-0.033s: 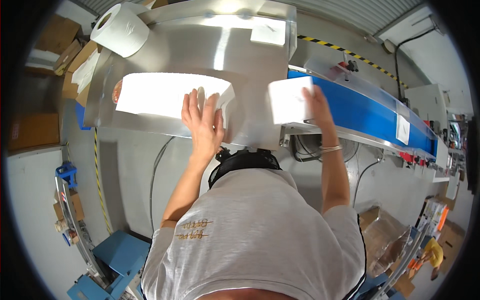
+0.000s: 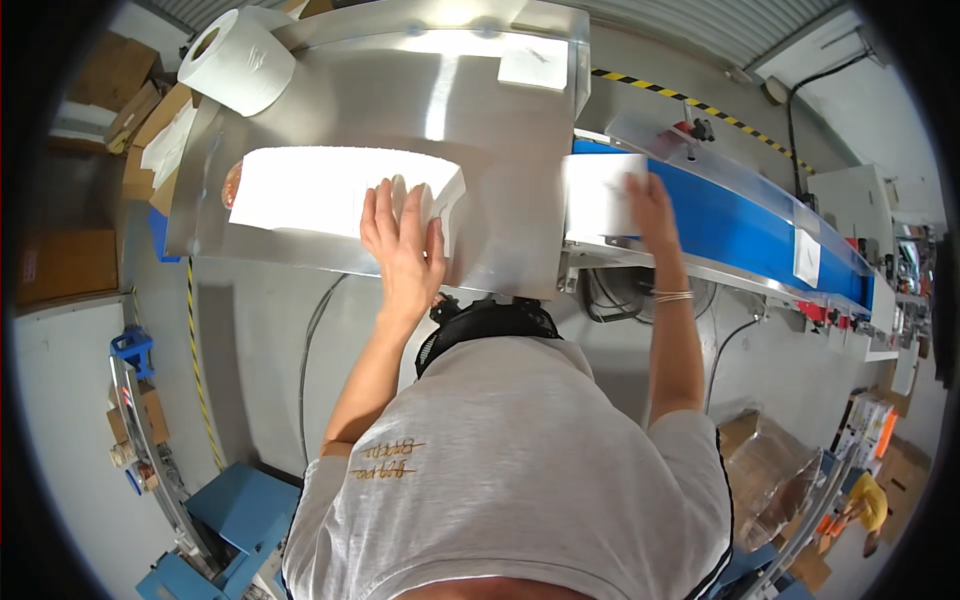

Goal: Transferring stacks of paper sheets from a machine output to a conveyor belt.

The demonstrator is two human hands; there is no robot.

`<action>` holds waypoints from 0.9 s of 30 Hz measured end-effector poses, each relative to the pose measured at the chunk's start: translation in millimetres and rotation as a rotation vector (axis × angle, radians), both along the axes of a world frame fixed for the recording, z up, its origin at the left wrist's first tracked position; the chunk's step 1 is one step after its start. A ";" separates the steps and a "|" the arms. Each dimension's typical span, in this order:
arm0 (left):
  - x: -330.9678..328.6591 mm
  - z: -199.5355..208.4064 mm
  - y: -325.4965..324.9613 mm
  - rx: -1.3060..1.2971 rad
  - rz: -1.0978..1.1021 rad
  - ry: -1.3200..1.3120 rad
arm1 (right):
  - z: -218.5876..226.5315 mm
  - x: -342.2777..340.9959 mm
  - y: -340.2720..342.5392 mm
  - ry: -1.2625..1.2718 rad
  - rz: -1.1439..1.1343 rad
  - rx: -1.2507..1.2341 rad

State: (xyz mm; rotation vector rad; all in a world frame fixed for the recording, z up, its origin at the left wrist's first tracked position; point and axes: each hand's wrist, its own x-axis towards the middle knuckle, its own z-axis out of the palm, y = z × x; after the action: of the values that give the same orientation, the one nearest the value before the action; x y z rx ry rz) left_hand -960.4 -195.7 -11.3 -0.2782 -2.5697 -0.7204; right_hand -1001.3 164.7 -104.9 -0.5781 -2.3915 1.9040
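A long row of white, flat, paper-like pieces [image 2: 300,190] lies on the steel table, packed side by side. My left hand [image 2: 405,235] rests on the row's right end with fingers spread, some near the loose edges there. In my right hand [image 2: 655,212] is a white square piece [image 2: 600,195], gripped at its right edge, over the near end of the blue conveyor belt [image 2: 720,215]. It is slightly blurred; whether it touches the belt I cannot tell. Another white piece [image 2: 806,257] lies farther along the belt.
A big white paper roll [image 2: 240,65] stands at the table's [image 2: 500,180] far left corner. One white square [image 2: 533,62] lies at the far right corner. A reddish round thing [image 2: 232,186] sits at the row's left end. A clear guard [image 2: 720,160] lines the belt's far side.
My right hand has moved right with the white square piece, from the table's edge to over the belt. My left hand has stayed on the row.
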 end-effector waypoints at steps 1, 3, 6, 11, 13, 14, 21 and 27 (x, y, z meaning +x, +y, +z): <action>-1.8 -0.1 1.3 -0.035 -0.005 0.022 | -11.8 -4.0 39.2 -0.022 -0.081 0.251; -3.4 0.1 2.0 -0.046 -0.019 0.018 | -11.3 0.0 92.2 -0.043 -0.221 0.591; -1.5 -1.4 -1.8 -0.048 -0.035 0.025 | 9.9 13.4 87.4 -0.012 -0.396 1.169; -0.6 4.0 -4.5 -0.002 -0.087 0.019 | 52.2 -1.2 -21.1 0.390 0.216 0.716; -0.1 4.3 -9.4 -0.014 -0.107 0.007 | 92.9 -3.9 -103.4 0.160 0.516 0.300; -0.4 5.3 -8.8 -0.022 -0.136 -0.003 | 87.7 -8.6 -129.5 0.259 0.596 0.248; -1.2 10.5 -17.8 -0.010 -0.043 -0.002 | 65.8 -16.3 -133.7 0.001 0.615 -0.211; 0.4 10.1 -26.0 -0.051 -0.021 0.006 | 9.1 -10.8 4.8 -0.020 -0.133 0.451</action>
State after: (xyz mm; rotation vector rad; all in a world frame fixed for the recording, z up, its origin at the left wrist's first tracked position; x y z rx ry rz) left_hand -960.1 -221.6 -1.2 -0.3237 -2.5860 -0.6608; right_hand -1012.1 169.4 -95.8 -0.6965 -2.5940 1.2510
